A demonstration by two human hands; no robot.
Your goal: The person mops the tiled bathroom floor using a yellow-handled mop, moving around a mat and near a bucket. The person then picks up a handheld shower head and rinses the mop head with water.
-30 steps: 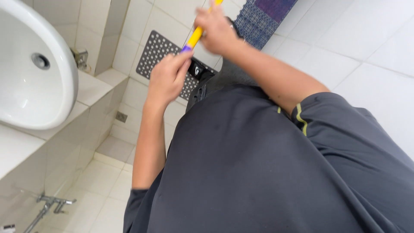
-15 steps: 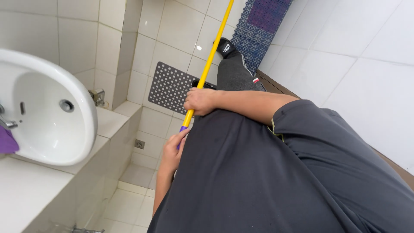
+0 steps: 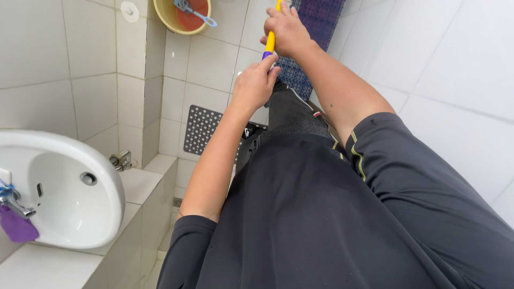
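Observation:
Both my hands grip a long yellow pole (image 3: 271, 38) with a purple end cap. My right hand (image 3: 286, 29) holds it higher up, near the top edge of the view. My left hand (image 3: 255, 83) closes around the purple end just below. The pole runs out of view at the top, so its far end is hidden. Under my arms are my dark shirt and a dark trouser leg (image 3: 292, 112).
A white washbasin (image 3: 101, 176) with a tap and a purple cloth (image 3: 17, 227) is at the left on a tiled ledge. A grey perforated mat (image 3: 202, 128) lies on the tiled floor. A yellow bucket (image 3: 182, 15) and a purple patterned mat (image 3: 316, 32) lie further off.
The view has swung and my hands have pushed forward, farther from my body, along with the pole. The bucket has come into view at the top.

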